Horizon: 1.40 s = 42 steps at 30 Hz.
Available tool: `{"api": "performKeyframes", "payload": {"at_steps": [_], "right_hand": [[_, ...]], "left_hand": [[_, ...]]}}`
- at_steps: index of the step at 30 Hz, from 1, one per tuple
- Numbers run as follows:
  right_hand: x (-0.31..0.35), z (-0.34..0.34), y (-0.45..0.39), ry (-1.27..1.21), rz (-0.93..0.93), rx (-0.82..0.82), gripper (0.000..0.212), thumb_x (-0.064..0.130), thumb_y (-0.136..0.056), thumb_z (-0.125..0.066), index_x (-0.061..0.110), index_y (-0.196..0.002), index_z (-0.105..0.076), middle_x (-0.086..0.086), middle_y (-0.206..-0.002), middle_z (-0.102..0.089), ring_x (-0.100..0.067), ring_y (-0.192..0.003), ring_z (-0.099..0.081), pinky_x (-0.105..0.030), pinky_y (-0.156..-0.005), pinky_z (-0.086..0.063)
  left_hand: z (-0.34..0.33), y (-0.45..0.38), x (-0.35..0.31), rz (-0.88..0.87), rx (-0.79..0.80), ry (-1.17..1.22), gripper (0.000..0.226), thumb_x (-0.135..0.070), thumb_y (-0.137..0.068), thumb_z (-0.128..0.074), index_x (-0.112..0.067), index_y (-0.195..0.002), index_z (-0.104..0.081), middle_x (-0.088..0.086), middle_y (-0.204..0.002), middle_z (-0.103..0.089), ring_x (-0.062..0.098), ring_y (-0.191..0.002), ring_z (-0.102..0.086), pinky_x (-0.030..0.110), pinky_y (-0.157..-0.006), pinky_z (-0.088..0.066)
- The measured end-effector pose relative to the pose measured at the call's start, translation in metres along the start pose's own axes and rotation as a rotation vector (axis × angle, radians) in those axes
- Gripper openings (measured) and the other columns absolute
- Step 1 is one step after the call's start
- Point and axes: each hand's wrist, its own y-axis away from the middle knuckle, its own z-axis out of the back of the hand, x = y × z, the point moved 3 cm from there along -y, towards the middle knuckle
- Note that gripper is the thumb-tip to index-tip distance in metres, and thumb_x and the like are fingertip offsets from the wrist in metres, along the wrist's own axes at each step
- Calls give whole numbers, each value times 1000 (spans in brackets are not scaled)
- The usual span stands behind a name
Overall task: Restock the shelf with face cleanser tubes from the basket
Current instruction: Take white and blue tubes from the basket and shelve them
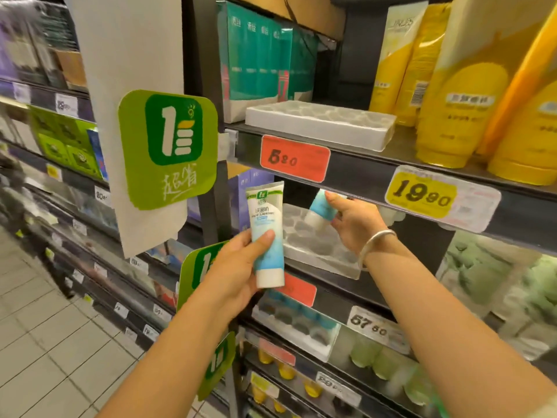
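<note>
The right hand (352, 224) pinches 1 tube (318, 211), cap down and tilted, over the clear tray (316, 251) on the middle shelf (346, 285); it is best righted and seated cap first in a rear pocket. The left hand (238, 267) grips a 2nd tube (266, 233) upright before the shelf, no basket in view. The upper shelf edge (361, 176) hangs just above the right knuckles, so room is tight overhead and freer toward the aisle

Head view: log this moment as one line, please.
left hand: holds upright cleanser tube | right hand: lowering second tube cap-down over clear slotted tray | basket: not in view
</note>
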Motion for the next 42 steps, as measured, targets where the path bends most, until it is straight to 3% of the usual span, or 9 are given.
{"api": "performKeyframes", "payload": {"at_steps": [4, 6, 9, 14, 18, 21, 26, 34, 42], "right_hand": [[-8, -16, -26, 130, -52, -33, 32, 18, -88, -61, 1, -116, -57, -10, -100, -61, -17, -71, -60, -28, -51, -52], [-12, -21, -39, 183, -64, -52, 43, 24, -87, -63, 4, -123, -54, -9, -111, -62, -23, -88, -61, -42, -79, -54], [-18, -27, -53, 311, -59, -62, 34, 30, -87, -61, 9, -113, -55, -1, -84, -62, -23, -100, -57, -51, -100, -41], [-20, -32, -59, 414, -16, -89, 13, 32, -86, -61, 24, -81, -52, -9, -97, -65, -30, -96, -62, -48, -88, -49], [-21, -37, -60, 443, 89, -101, 15, 28, -83, -67, 25, -90, -55, -12, -116, -63, -32, -102, -61, -37, -77, -50], [-27, -40, -58, 416, 118, -70, 15, 17, -80, -71, 20, -88, -59, -14, -111, -65, -30, -99, -63, -44, -88, -52], [-35, -43, -53, 474, 289, -59, 28, -1, -77, -69, 15, -96, -55, -9, -100, -63, -13, -79, -60, -27, -71, -52], [-36, -39, -59, 652, 268, -116, 35, 7, -77, -71, 4, -110, -59, -15, -112, -65, -29, -101, -63, -45, -92, -50], [-21, -10, -17, 409, 239, -69, 32, 12, -90, -56, -3, -119, -54, -6, -95, -60, -16, -83, -58, -23, -75, -49]], "left_hand": [[5, -6, -2, 0, 26, 6, 22, -19, -84, -58, -11, -105, -61, 0, -74, -70, 10, -63, -66, 27, -52, -55], [7, -8, -4, -1, 34, 16, 18, -18, -85, -57, -11, -102, -61, 0, -74, -70, 10, -63, -66, 25, -53, -54], [11, -12, -7, 1, 63, 20, 16, -17, -85, -58, -12, -100, -61, -1, -70, -71, 9, -61, -67, 25, -52, -54], [18, -17, -7, 16, 104, 14, 22, -20, -81, -61, -16, -102, -61, -3, -76, -73, 9, -68, -69, 27, -59, -57], [20, -21, -8, 18, 127, 17, 25, -19, -80, -61, -15, -105, -61, -2, -79, -73, 9, -70, -68, 27, -63, -58], [20, -23, -8, 23, 141, 26, 26, -17, -83, -59, -13, -109, -60, 0, -82, -73, 11, -73, -68, 27, -66, -58], [20, -24, -7, 24, 161, 24, 25, -19, -81, -61, -15, -105, -61, 0, -81, -72, 10, -72, -68, 27, -63, -58], [17, -24, -5, 17, 197, 14, 24, -20, -80, -62, -16, -103, -61, -3, -77, -73, 8, -70, -69, 25, -59, -56], [-8, -36, -18, -3, 122, -53, 19, -12, -85, -61, -6, -103, -58, 7, -89, -66, 15, -75, -65, 31, -73, -55]]}}
